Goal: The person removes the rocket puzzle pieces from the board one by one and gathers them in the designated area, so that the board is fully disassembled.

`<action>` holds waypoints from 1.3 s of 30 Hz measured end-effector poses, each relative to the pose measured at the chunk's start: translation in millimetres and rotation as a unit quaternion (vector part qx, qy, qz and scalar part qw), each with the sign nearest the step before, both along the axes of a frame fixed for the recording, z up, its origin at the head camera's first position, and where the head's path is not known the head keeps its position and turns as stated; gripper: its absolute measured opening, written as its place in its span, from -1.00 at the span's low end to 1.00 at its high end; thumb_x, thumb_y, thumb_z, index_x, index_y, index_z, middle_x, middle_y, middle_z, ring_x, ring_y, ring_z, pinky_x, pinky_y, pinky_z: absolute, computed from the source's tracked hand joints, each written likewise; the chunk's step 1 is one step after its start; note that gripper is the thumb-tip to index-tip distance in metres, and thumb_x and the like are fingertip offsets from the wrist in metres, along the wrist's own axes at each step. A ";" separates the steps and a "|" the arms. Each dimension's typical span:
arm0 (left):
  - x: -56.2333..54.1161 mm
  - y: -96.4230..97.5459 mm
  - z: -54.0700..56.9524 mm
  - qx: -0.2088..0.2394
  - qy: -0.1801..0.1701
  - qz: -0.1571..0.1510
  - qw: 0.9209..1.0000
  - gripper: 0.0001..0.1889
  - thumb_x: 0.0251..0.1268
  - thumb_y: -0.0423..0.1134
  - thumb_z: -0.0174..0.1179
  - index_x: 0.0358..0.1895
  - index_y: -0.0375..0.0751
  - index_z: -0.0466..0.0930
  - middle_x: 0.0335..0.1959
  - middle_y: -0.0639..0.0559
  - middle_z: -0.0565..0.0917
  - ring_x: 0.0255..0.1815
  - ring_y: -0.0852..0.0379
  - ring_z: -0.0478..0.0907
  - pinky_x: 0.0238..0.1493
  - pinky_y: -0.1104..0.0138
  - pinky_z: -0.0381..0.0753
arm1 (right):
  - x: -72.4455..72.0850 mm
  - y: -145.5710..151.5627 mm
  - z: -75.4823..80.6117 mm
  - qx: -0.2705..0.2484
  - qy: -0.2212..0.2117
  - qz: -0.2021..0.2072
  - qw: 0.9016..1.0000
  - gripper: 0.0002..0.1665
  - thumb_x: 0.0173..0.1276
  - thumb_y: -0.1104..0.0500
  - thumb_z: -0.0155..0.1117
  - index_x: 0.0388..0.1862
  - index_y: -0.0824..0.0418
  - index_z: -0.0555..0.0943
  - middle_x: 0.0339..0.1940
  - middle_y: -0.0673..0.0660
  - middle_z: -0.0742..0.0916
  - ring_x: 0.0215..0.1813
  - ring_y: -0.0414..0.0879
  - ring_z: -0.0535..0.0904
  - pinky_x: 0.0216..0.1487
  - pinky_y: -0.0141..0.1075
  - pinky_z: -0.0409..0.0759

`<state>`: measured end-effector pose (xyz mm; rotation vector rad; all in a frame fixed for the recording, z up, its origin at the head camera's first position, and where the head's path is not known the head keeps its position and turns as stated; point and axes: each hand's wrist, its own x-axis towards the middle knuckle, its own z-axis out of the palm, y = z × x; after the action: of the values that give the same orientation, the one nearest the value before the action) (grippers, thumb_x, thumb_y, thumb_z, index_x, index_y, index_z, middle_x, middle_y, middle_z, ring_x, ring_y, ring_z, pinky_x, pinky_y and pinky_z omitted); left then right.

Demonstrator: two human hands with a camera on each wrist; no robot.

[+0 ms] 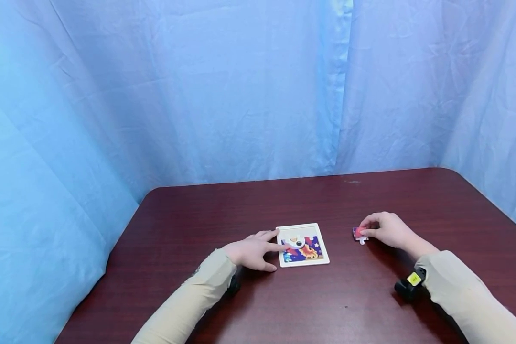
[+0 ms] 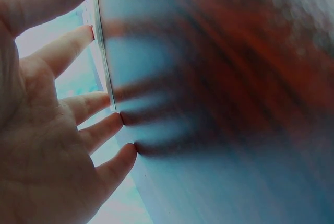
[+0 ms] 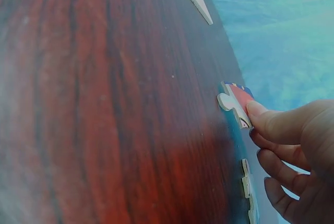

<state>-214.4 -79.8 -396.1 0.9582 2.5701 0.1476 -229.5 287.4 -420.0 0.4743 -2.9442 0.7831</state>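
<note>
A square puzzle tray (image 1: 326, 256) with a cream rim lies on the table, partly filled with purple, white and orange picture pieces. My left hand (image 1: 254, 251) rests at its left side, fingers spread and straight, with fingertips on the rim and the picture. To the right of the tray, my right hand (image 1: 389, 230) pinches a red and white puzzle piece (image 3: 241, 98) between thumb and fingers. That piece is tilted, its white knob pointing away from the hand. More puzzle pieces (image 3: 247, 187) lie on the table beside the right fingers.
The dark red wooden table (image 1: 223, 210) has rounded corners. Light blue curtains (image 1: 249, 95) hang behind it and along both sides. Dark wrist cameras (image 1: 406, 289) sit under the sleeves. In the right wrist view, a corner of the tray (image 3: 201, 4) shows at the top.
</note>
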 end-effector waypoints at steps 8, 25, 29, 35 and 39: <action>-1.1 0.1 0.4 0.001 -0.004 0.003 1.000 -0.35 0.23 -0.03 0.20 0.39 0.41 0.20 0.55 0.04 -0.03 0.52 -0.01 -0.07 0.45 0.04 0.04 | -5.4 -0.3 1.5 0.027 -0.026 0.004 0.999 -0.94 0.16 0.21 0.36 -0.40 0.18 0.71 -0.43 0.03 0.70 -0.35 -0.11 0.47 -0.29 -0.23 0.42; -2.6 0.1 0.6 0.000 0.002 -0.004 1.000 -0.35 0.23 -0.02 0.20 0.40 0.41 0.20 0.55 0.03 -0.03 0.53 -0.01 -0.07 0.45 0.05 0.05 | -14.0 -5.4 2.6 0.021 -0.051 0.016 0.998 -0.98 0.16 0.26 0.35 -0.44 0.18 0.66 -0.53 -0.06 0.63 -0.43 -0.17 0.41 -0.36 -0.29 0.38; -2.3 -0.2 0.2 -0.001 0.003 -0.005 1.000 -0.35 0.24 -0.02 0.20 0.40 0.41 0.20 0.55 0.03 -0.02 0.52 -0.02 -0.05 0.45 0.05 0.05 | -13.5 -4.8 0.7 0.024 -0.035 0.020 0.999 -0.95 0.13 0.26 0.36 -0.46 0.14 0.65 -0.53 -0.09 0.64 -0.39 -0.17 0.44 -0.29 -0.26 0.38; -0.8 -0.4 0.5 0.002 0.004 -0.006 1.000 -0.36 0.24 -0.03 0.20 0.39 0.39 0.22 0.54 0.02 -0.02 0.52 -0.03 -0.04 0.44 0.04 0.06 | -11.5 -5.8 1.3 0.021 -0.031 0.025 0.999 -0.96 0.13 0.27 0.36 -0.46 0.14 0.66 -0.54 -0.09 0.63 -0.40 -0.18 0.42 -0.31 -0.27 0.38; 0.6 0.0 1.1 0.005 0.002 -0.007 1.000 -0.36 0.24 -0.04 0.20 0.39 0.37 0.24 0.54 0.01 -0.01 0.52 -0.04 -0.03 0.44 0.04 0.07 | -9.2 -7.2 3.2 0.020 -0.028 0.030 0.999 -0.96 0.14 0.26 0.36 -0.45 0.15 0.66 -0.55 -0.09 0.62 -0.42 -0.19 0.42 -0.34 -0.29 0.38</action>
<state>-213.9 -79.8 -395.0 0.9808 2.5682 0.1549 -238.8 280.2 -416.8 0.5540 -3.0150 0.7554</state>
